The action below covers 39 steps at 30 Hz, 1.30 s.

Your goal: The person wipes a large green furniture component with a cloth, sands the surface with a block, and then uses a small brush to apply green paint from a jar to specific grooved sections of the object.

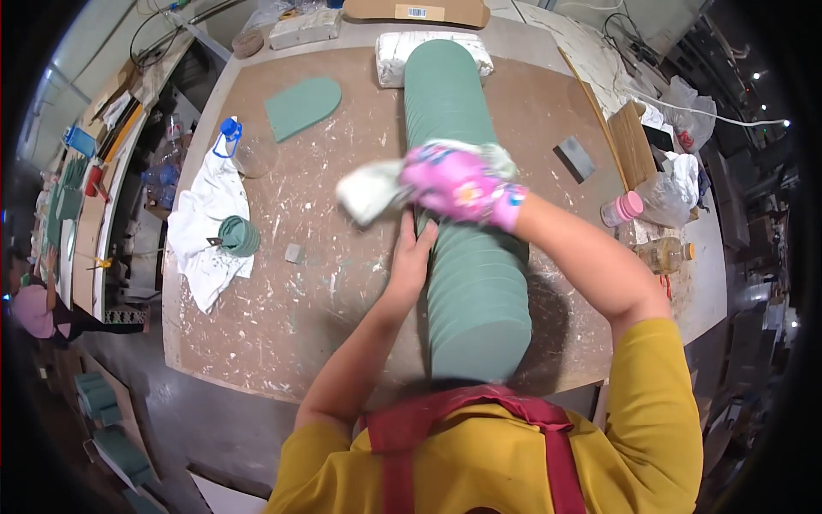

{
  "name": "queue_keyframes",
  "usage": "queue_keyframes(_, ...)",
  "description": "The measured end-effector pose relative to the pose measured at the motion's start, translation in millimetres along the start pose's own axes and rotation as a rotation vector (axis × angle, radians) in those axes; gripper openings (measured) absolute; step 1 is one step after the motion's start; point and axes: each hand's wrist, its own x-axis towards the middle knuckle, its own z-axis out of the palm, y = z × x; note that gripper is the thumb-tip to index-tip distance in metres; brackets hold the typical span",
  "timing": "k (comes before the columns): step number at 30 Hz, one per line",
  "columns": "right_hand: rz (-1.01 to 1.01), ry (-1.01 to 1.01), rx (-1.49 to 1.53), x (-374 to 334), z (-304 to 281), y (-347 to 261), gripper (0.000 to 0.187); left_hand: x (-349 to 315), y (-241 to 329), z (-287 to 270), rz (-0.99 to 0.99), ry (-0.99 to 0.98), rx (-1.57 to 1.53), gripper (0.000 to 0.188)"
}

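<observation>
A long row of green rounded-end panels, packed face to face, runs away from me across the brown work board. My right hand, in a pink flowered glove, lies over the middle of the row, closed on a white cloth. The cloth's loose end sticks out to the left and is smeared by motion. Against the row's left side rests my bare left hand, its thumb and fingers stretched out. The glove partly hides those fingertips. One single green panel lies apart at the far left.
A white wrapped block sits at the row's far end. On the left, a white cloth bears a green-smeared cup and a blue-capped bottle. A grey block, a pink-lidded jar and an oil-coloured bottle are at right.
</observation>
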Motion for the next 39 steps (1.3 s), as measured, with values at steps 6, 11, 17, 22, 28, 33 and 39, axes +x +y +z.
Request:
queue_keyframes(6, 0.834, 0.052, -0.274, -161.8, -39.8, 69.7, 0.045, -4.1, 19.1, 1.9, 0.025, -0.03, 0.065, 0.067)
queue_keyframes(11, 1.103, 0.013, -0.349, -186.0, -87.9, 90.8, 0.045, -4.2, 21.6, -3.0, 0.028, -0.064, 0.106, 0.063)
queue_keyframes(17, 0.808, 0.255, -0.237, -113.1, -71.1, 90.3, 0.063, 82.2, 50.9, -36.9, 0.159, -0.028, 0.074, 0.067)
queue_keyframes(22, 1.14, 0.613, 1.224, -48.7, -4.2, 229.1, 0.06, 228.5, 50.5, -21.6, 0.056, -0.051, 0.051, 0.074)
queue_keyframes(28, 0.978, 0.732, 1.349, 11.2, -10.9, 154.8, 0.051, 216.9, 93.3, 18.4, -0.277, -0.109, -0.251, 0.075)
queue_keyframes(33, 0.603, 0.729, 1.215, -37.7, 0.5, 95.7, 0.035, 143.7, 62.1, 12.2, 0.014, -0.155, -0.251, 0.067)
queue_keyframes(39, 0.4, 0.404, 0.292, -122.8, 58.0, 110.1, 0.032, 109.5, 10.4, -4.7, 0.082, -0.126, -0.057, 0.063)
